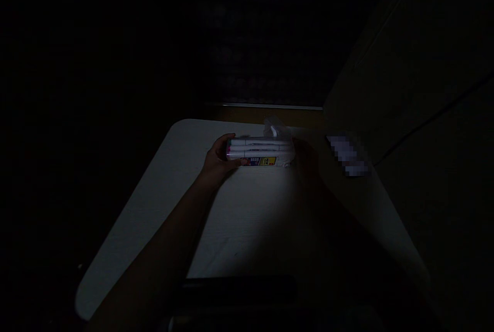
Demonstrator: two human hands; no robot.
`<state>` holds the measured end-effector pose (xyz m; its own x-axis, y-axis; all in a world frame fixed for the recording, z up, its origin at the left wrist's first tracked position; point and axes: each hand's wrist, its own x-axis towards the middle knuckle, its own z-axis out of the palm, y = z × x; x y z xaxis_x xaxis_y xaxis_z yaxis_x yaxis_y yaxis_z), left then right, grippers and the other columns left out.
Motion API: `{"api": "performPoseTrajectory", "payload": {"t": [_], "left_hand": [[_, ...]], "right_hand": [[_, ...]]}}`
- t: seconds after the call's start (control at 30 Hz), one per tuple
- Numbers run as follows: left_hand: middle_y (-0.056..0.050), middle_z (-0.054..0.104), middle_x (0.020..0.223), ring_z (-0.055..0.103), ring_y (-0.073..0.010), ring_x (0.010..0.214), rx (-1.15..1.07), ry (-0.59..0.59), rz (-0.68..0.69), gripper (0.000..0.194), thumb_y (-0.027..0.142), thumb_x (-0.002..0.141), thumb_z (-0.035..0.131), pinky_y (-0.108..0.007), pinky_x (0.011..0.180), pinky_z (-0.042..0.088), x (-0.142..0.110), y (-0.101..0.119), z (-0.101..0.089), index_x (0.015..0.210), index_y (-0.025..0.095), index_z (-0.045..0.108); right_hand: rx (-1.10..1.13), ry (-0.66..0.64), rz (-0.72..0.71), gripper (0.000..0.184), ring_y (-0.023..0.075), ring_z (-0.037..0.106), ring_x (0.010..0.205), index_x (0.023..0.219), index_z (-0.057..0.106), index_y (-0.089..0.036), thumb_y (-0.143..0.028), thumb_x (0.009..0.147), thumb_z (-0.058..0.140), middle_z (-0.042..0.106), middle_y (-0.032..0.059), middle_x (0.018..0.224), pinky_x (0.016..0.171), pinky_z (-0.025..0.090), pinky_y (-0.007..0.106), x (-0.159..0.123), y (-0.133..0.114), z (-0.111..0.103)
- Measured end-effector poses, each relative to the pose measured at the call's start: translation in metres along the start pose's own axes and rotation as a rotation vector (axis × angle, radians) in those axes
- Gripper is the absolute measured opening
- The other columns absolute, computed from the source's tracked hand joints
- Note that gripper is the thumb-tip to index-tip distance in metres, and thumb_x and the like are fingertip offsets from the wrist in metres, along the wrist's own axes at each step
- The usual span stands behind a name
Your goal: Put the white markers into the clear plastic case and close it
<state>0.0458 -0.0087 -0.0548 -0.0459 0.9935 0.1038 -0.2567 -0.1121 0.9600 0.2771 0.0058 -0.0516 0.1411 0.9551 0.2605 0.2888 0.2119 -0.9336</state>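
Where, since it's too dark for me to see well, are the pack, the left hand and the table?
Pack [260, 150]: head view, middle of its near side.
Left hand [216, 164]: head view, back of the hand.
Table [239, 219]: head view, bare part of its top.

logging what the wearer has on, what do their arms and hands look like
The left hand is bare, without a glove, and no sleeve, watch or bracelet shows on the tapering left forearm. The right hand and right forearm lie in deep shadow; whether anything is worn there cannot be told.
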Motion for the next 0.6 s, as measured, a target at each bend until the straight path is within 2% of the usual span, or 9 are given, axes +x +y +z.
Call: {"api": "performPoseTrajectory", "payload": {"t": [0.17, 0.37, 0.47, 0.6], "left_hand": [[-0.007, 0.062, 0.114, 0.058, -0.0240, 0.108, 0.039, -0.026, 0.006, 0.075, 0.015, 0.044, 0.086, -0.038, 0.093, 0.048, 0.000, 0.001, -0.002, 0.112, 0.022, 0.055], [-0.008, 0.059, 0.117, 0.056, -0.0232, 0.107, 0.162, -0.046, 0.031, 0.078, 0.026, 0.053, 0.084, -0.036, 0.095, 0.045, -0.002, 0.003, -0.004, 0.124, 0.021, 0.051], [-0.008, 0.058, 0.114, 0.058, -0.0199, 0.100, 0.214, -0.035, 0.055, 0.072, 0.037, 0.064, 0.077, -0.034, 0.093, 0.045, -0.005, 0.002, -0.002, 0.128, 0.024, 0.047], [-0.007, 0.060, 0.104, 0.060, -0.0190, 0.093, 0.115, 0.001, 0.045, 0.060, 0.058, 0.075, 0.060, -0.033, 0.086, 0.048, -0.008, -0.004, 0.003, 0.124, 0.026, 0.048]], "right_hand": [[0.031, -0.003, 0.033, 0.034, 0.0190, 0.063, 0.086, 0.089, 0.068, -0.018, -0.046, 0.079, 0.052, 0.069, 0.0063, 0.091, 0.079, 0.049, 0.035, 0.006, 0.003, -0.005], [0.037, 0.030, 0.041, 0.035, 0.0188, 0.060, 0.090, 0.089, 0.064, -0.018, -0.048, 0.078, 0.051, 0.066, 0.0067, 0.094, 0.084, 0.046, 0.035, 0.005, 0.006, 0.000], [0.039, 0.069, 0.057, 0.041, 0.0188, 0.057, 0.095, 0.095, 0.061, -0.018, -0.052, 0.083, 0.043, 0.062, 0.0088, 0.101, 0.089, 0.044, 0.037, 0.003, 0.010, 0.007], [0.045, 0.102, 0.072, 0.045, 0.0180, 0.056, 0.094, 0.095, 0.058, -0.019, -0.055, 0.086, 0.033, 0.061, 0.0079, 0.099, 0.087, 0.044, 0.036, 0.001, 0.013, 0.015]]}}
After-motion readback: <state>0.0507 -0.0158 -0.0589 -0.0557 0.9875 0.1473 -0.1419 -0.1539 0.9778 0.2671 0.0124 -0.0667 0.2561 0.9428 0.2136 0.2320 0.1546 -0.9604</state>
